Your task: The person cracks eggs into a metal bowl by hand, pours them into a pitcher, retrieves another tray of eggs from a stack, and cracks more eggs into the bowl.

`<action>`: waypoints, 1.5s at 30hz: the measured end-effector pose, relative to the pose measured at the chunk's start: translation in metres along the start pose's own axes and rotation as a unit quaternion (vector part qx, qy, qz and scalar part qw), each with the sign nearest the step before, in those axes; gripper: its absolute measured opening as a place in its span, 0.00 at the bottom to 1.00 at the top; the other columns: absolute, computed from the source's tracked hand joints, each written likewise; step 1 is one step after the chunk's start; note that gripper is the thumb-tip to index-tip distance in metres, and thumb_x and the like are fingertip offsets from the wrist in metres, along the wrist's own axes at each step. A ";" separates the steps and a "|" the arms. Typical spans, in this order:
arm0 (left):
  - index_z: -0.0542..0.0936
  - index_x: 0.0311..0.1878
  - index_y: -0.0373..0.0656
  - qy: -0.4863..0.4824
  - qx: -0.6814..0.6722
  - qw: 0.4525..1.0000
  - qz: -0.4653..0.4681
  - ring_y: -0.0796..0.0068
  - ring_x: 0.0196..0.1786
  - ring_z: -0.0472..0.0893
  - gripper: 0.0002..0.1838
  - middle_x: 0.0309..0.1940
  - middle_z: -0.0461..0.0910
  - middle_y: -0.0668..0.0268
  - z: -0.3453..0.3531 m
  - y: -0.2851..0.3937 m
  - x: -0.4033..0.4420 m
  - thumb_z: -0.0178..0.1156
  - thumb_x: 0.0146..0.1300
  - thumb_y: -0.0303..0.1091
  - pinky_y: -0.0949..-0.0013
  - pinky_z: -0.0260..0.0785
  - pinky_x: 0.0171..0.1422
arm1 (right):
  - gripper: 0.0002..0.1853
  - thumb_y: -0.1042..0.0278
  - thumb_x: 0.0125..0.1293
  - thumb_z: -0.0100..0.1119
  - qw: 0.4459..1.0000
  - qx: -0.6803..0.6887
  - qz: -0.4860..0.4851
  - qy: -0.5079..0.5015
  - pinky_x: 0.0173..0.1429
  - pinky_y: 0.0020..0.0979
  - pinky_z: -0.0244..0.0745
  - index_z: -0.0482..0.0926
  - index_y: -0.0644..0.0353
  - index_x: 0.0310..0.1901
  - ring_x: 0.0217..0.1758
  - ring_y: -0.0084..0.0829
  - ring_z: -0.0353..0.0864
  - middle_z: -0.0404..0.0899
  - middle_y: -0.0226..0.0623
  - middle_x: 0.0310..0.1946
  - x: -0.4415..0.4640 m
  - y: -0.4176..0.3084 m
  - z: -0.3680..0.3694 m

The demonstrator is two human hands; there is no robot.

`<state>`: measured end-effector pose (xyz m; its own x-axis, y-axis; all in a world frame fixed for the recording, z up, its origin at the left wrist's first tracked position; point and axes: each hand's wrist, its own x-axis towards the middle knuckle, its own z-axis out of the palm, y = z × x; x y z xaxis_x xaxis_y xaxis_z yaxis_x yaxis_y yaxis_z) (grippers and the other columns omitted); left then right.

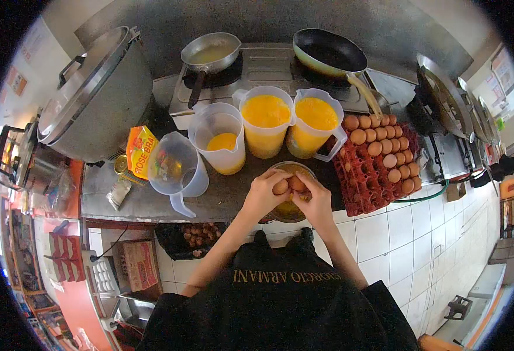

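The person's left hand (pixel 264 191) has its grip closed on a rounded brown egg piece (pixel 280 187), and the right hand (pixel 315 202) has its grip closed on a second brown egg piece (pixel 297 183); whether these are whole eggs or shell halves cannot be told. Both pieces are side by side above a round metal bowl (pixel 297 168) with yellow liquid inside, near the front edge of the dark grey surface (pixel 225 199). Just beyond the bowl are two translucent plastic jugs of orange-yellow liquid (pixel 266 131) and a partly filled translucent jug (pixel 213 124). Farther left is a translucent jug with a bent handle (pixel 194 178), beside an orange-and-yellow printed packet (pixel 142 151). To the right, a stack of red egg trays (pixel 359 196) bears brown eggs (pixel 389 146).
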<state>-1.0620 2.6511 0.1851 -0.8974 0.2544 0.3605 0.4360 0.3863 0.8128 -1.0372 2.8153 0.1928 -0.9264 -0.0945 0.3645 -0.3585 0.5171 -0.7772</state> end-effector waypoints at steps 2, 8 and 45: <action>0.79 0.46 0.39 0.006 0.007 1.000 0.009 0.54 0.48 0.80 0.24 0.45 0.79 0.53 0.002 -0.002 -0.001 0.68 0.40 0.25 0.61 0.74 0.53 | 0.26 0.74 0.47 0.65 1.000 -0.005 0.011 0.001 0.50 0.37 0.76 0.76 0.63 0.52 0.44 0.46 0.81 0.79 0.51 0.42 -0.001 0.004 0.003; 0.79 0.46 0.40 0.016 0.007 1.000 0.025 0.55 0.47 0.80 0.24 0.45 0.79 0.55 0.004 -0.005 -0.002 0.69 0.39 0.24 0.62 0.74 0.52 | 0.25 0.73 0.48 0.63 0.999 -0.047 0.001 0.005 0.50 0.38 0.76 0.76 0.62 0.52 0.43 0.47 0.80 0.79 0.51 0.43 0.001 -0.004 0.003; 0.78 0.44 0.38 0.138 -0.069 0.978 -0.139 0.78 0.40 0.77 0.18 0.34 0.79 0.65 -0.119 0.044 -0.062 0.71 0.49 0.30 0.74 0.70 0.46 | 0.26 0.73 0.62 0.56 0.858 0.288 0.125 -0.407 0.57 0.37 0.75 0.62 0.64 0.61 0.54 0.44 0.77 0.61 0.46 0.61 -0.047 -0.038 0.096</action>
<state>-0.9950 2.5467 0.2534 -0.9725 -0.0988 0.2111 0.1767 0.2777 0.9443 -0.9912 2.7179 0.1562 -0.6721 -0.7257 -0.1468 0.0819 0.1242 -0.9889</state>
